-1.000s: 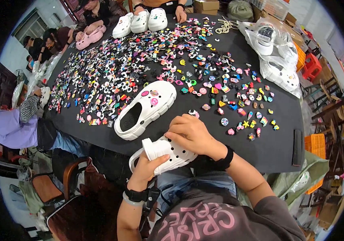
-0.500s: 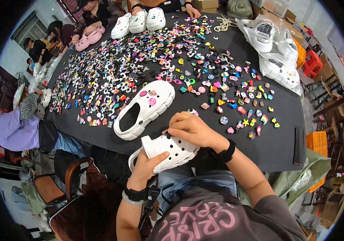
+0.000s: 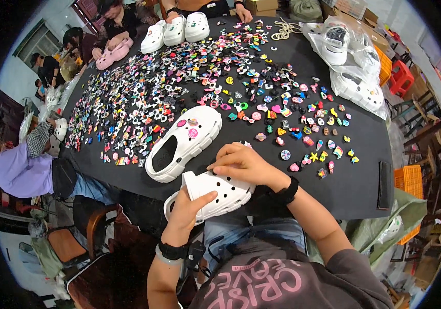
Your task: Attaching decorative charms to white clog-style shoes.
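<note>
A white foam clog [image 3: 224, 196] with round holes in its upper is held over the table's near edge. My left hand [image 3: 185, 208] grips it at the heel end, thumb lying on the holed side. Across the top of the upper bends my right hand [image 3: 248, 166], its fingertips pinched together near the holes; whatever they hold is hidden. A small charm shows partly behind its knuckles. Beyond the held clog stands a second white clog [image 3: 200, 132] with pink and planet-shaped charms on its upper.
Many colourful shoe charms [image 3: 143, 98] cover the black table [image 3: 354, 190]. Three white clogs [image 3: 174, 32] stand at the far side by a person's hands. Another person handles a pink clog [image 3: 114, 54]. Bagged white shoes [image 3: 357, 87] lie at the far right, near a coil of cord [image 3: 286, 30].
My hands keep nearly the same hold on the clog, with the right fingers shifted slightly. The view has moved a little. Across the table, a person's hand has come down by the white clogs.
</note>
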Demonstrator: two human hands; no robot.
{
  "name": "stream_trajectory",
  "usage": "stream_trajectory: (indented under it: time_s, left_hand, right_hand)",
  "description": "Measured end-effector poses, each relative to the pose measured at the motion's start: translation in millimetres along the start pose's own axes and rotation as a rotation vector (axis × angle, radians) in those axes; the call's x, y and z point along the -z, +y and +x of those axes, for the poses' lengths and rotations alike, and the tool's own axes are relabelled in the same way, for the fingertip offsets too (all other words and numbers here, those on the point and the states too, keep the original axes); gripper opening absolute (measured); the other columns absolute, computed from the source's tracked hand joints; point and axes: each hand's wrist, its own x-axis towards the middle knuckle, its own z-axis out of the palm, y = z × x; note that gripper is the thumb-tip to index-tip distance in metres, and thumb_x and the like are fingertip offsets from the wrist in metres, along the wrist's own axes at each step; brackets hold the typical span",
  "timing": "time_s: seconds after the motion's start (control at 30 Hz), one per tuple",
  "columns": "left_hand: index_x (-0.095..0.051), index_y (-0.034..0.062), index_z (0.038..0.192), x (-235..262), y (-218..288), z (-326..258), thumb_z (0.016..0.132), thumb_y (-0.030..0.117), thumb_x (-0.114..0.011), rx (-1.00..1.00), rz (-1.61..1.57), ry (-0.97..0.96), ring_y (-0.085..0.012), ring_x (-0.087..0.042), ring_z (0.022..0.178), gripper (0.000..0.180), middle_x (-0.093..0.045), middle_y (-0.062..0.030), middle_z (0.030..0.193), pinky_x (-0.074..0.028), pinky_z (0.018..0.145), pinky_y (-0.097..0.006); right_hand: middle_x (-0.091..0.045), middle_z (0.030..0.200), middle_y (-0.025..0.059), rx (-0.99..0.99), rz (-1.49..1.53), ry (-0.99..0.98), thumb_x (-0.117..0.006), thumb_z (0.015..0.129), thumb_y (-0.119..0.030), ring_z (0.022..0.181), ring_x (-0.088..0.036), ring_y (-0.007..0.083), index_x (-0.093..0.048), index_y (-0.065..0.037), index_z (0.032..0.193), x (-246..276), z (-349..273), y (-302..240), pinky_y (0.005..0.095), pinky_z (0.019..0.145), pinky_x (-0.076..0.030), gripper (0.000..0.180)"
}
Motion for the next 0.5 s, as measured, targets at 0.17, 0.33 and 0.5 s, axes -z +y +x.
stream_trajectory:
  time_s: [0.17, 0.33, 0.5]
  left_hand:
    - [-0.043, -0.0048, 0.126, 1.7, 15.3, -1.7, 0.088, 0.000, -0.057, 0.170, -0.305, -0.026, -0.0262, -0.060, 0.106, 0.041, -0.057, -0.0157, 0.118, -0.050, 0.092, -0.040]
    - [-0.046, -0.0037, 0.123, -10.4, 16.0, 1.3, 0.092, 0.006, -0.055, 0.225, -0.288, 0.042, -0.0253, -0.062, 0.103, 0.034, -0.059, -0.0149, 0.114, -0.052, 0.088, -0.039]
    - [-0.049, -0.0040, 0.119, -10.5, 2.6, 2.0, 0.090, 0.005, -0.056, 0.102, -0.060, 0.135, -0.0219, -0.064, 0.097, 0.031, -0.061, -0.0139, 0.109, -0.053, 0.084, -0.035]
  right_hand:
    - [-0.059, 0.090, 0.0016, 0.030, -0.053, 0.035, -0.076, 0.075, -0.030, 0.088, -0.053, 0.0190, -0.073, -0.015, 0.099, -0.8, -3.4, -9.4, 0.0323, 0.079, -0.040, 0.029]
    - [-0.059, 0.093, 0.0027, 0.028, -0.098, 0.037, -0.079, 0.069, -0.034, 0.087, -0.052, 0.0204, -0.072, -0.015, 0.102, 2.4, -7.0, -11.6, 0.0329, 0.078, -0.041, 0.039]
    - [-0.060, 0.092, 0.0028, 0.052, -0.123, 0.103, -0.078, 0.068, -0.034, 0.085, -0.052, 0.0216, -0.072, -0.015, 0.100, 1.4, -8.6, -18.2, 0.0322, 0.077, -0.043, 0.038]
